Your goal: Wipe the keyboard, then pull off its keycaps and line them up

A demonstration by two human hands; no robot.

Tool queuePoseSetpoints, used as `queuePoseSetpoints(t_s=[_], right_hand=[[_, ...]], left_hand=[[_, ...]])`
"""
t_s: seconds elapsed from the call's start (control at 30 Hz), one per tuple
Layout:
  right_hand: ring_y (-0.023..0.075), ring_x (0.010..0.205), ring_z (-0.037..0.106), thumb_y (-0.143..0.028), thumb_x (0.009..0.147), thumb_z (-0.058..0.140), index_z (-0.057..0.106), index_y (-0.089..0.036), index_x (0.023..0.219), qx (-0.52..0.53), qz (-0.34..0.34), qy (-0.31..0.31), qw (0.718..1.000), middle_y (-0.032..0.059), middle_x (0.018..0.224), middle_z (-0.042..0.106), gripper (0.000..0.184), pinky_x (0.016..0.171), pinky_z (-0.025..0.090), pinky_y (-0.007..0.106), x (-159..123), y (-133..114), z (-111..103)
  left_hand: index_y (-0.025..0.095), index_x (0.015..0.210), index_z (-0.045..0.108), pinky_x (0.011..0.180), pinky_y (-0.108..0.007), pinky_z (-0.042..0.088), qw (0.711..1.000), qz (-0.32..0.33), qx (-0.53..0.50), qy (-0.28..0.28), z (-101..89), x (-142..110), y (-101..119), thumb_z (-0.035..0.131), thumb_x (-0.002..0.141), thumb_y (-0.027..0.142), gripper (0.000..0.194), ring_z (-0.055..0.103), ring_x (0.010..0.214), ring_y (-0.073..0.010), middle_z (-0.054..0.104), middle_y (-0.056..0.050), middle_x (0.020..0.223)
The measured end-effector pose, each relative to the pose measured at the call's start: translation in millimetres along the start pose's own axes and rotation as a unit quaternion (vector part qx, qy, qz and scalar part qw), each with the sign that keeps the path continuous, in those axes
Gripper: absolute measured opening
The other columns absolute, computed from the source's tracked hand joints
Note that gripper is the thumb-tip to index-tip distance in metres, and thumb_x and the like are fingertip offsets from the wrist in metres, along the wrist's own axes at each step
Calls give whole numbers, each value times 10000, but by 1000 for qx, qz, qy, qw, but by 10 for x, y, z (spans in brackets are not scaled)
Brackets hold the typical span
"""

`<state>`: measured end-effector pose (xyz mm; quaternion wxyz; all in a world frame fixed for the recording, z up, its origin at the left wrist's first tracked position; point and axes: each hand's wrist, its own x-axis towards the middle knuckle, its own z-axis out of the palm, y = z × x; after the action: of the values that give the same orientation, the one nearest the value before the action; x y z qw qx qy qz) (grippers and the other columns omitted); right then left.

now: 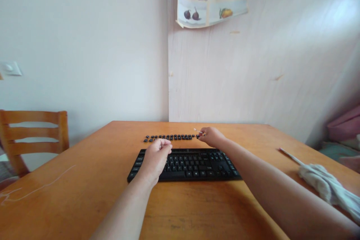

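Observation:
A black keyboard [185,174] lies across the middle of the wooden table, its left part and right edge partly covered by my arms. My left hand [157,157] is over its left side, thumb and fingers pinched together; what they hold, if anything, does not show. Beyond the keyboard, black keycaps [174,137] lie in two rows. At the right end of these rows, my right hand [212,137] is closed on a thin metal tool [197,131], whose pale tip points left. A dark keycap [198,136] is right by its fingertips.
The wooden table [92,191] reaches back to the wall. On the right lie a grey-white cloth [323,182] and a thin stick [291,156]. White thread [46,185] lies at the left, near a wooden chair [36,133]. A fruit picture [209,5] hangs on the wall.

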<state>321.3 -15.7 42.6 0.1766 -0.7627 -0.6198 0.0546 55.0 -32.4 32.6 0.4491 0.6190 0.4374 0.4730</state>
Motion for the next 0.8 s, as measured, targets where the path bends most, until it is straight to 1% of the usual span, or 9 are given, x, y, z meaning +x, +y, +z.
queuePoseSetpoints(t_s=[0.1, 0.27, 0.5, 0.8], right_hand=[[179, 721, 610, -314, 762, 643, 732, -227, 943, -15, 3, -5, 1000, 53, 824, 710, 220, 590, 375, 252, 63, -9, 35], [213, 830, 640, -319, 772, 632, 734, -250, 961, -40, 8, -12, 999, 69, 926, 723, 226, 635, 410, 268, 143, -61, 94], [228, 882, 655, -322, 785, 631, 732, -264, 981, -61, 13, -26, 998, 81, 989, 720, 228, 688, 448, 288, 220, -109, 159], [233, 907, 654, -311, 793, 600, 736, -253, 981, -78, 13, -34, 996, 90, 1008, 720, 239, 708, 457, 296, 259, -100, 193]], left_hand=[[164, 935, 658, 774, -317, 447, 1000, 5, 5, -4, -8, 11, -24, 646, 759, 361, 265, 650, 845, -207, 699, -73, 883], [169, 902, 666, 750, -306, 442, 1000, 8, 3, -3, -4, 14, -40, 657, 742, 349, 241, 635, 804, -199, 688, -56, 820], [176, 864, 673, 721, -294, 429, 1000, 7, 4, -5, 0, 12, -26, 665, 731, 357, 225, 619, 765, -193, 678, -45, 779], [178, 856, 661, 718, -295, 427, 999, 15, 28, -13, 3, -4, -13, 632, 756, 356, 206, 609, 760, -189, 668, -36, 771]])
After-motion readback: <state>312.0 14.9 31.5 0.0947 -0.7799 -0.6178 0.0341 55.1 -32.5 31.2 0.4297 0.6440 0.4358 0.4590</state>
